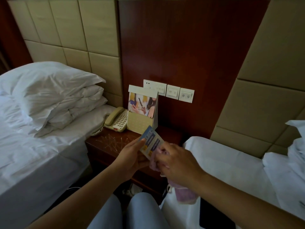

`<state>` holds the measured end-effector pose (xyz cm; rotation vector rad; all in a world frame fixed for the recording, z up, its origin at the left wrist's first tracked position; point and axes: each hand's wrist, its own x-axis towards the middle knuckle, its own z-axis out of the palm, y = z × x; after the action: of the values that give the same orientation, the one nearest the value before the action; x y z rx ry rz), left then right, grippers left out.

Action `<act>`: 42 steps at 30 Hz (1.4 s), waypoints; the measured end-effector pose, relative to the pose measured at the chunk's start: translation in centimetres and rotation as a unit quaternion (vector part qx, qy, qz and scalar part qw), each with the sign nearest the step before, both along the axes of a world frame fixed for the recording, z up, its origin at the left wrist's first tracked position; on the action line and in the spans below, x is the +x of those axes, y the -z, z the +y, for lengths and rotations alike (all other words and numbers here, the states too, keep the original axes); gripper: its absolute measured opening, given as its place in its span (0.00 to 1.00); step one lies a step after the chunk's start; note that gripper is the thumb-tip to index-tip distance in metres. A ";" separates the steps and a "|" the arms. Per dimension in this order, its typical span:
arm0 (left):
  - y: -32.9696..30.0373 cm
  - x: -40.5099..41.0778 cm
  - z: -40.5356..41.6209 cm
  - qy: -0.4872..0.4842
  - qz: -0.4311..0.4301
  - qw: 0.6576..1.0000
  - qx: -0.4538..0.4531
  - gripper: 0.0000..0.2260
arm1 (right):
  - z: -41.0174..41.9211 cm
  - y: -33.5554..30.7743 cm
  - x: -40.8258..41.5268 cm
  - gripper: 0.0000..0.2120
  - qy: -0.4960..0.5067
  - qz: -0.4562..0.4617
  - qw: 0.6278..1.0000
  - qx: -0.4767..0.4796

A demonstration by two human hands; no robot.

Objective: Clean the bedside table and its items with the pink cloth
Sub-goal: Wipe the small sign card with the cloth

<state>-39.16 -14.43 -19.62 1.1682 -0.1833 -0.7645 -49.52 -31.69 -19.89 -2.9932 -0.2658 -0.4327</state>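
Note:
The dark wooden bedside table (109,142) stands between two beds. At its back sit a beige telephone (117,120) and an upright cardboard display stand (142,109) with a photo on it. Over the table's front edge my left hand (132,156) holds a blue and white card (152,141) by its lower left side. My right hand (176,162) grips the pink cloth (184,194) and presses part of it against the card's lower right corner. The rest of the cloth hangs down below my right wrist.
A white bed with stacked pillows (56,96) lies to the left, and another white bed (231,164) lies to the right. Wall switches (173,92) sit on the wooden panel behind the table. A white plastic bag (178,212) rests by my knees.

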 end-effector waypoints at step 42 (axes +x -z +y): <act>0.3 0.6 1.4 0.015 -0.053 0.997 0.048 0.16 | -7.4 -6.2 5.0 0.08 0.173 -0.010 0.949 0.263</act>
<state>-38.55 -12.98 -19.94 1.3004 -0.2549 -0.7443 -44.52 -39.08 -13.74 -2.5012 0.3313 -0.4747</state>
